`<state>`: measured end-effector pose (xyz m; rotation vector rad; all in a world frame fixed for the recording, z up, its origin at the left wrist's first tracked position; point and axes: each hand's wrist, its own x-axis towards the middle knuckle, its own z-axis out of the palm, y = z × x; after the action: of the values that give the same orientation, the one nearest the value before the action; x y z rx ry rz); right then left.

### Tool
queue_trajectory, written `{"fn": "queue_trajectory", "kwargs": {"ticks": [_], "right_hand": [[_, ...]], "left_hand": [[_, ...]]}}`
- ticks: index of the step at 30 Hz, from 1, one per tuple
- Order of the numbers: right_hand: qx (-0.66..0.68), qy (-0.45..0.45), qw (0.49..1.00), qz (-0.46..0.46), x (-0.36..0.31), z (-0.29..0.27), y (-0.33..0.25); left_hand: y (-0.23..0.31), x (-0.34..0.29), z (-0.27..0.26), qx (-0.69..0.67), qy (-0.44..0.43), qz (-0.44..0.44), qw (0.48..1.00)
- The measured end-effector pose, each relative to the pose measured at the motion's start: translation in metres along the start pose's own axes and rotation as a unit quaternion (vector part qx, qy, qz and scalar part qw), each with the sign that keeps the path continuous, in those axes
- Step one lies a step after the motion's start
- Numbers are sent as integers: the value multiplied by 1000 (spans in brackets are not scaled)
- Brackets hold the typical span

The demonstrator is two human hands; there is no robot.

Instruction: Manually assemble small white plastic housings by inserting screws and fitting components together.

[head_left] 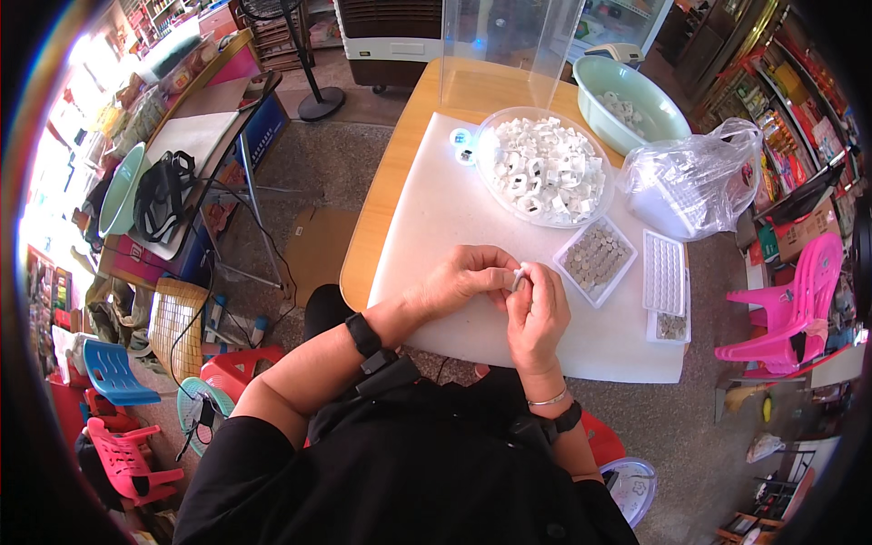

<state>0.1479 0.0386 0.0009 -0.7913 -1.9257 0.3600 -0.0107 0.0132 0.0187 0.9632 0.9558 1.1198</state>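
Left hand (465, 280): over the white mat (440, 218) on the wooden table (367, 238), nearer the near edge. Forearm angles in from lower left, palm down-ish, thumb and index together at the part; can't tell if they clamp it. Small white piece (521, 272): one, at the fingertips where both hands meet, mostly covered. Right hand (538, 313): forearm up from below, fingers curled, thumb and index pinched on the piece. Beyond, toward far edge: one clear round tub (547, 220) heaped with white parts (545, 168), too many to count. Just right of hands: one square tray (576, 288) of small round discs (598, 256), uncountable. Far right corner: one green basin (670, 134), some white parts inside. Right edge: one ridged white tray (665, 272), partly over one small container (670, 329); one clear plastic bag (722, 173) behind them.
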Motion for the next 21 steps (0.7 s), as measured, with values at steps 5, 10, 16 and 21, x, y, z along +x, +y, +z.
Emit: {"fn": "queue_trajectory", "kwargs": {"ticks": [5, 10, 16, 21], "right_hand": [[52, 11, 998, 32, -2, -3, -1], [83, 53, 995, 35, 1, -1, -3], [92, 11, 996, -15, 5, -5, -6], [118, -9, 993, 12, 5, -3, -5]], "left_hand": [[5, -6, 4, 30, -5, -4, 1000], [-4, 0, -3, -106, 0, -14, 994], [-4, -1, -4, -210, 4, 5, 978], [-2, -1, -2, -143, -8, 9, 990]]}}
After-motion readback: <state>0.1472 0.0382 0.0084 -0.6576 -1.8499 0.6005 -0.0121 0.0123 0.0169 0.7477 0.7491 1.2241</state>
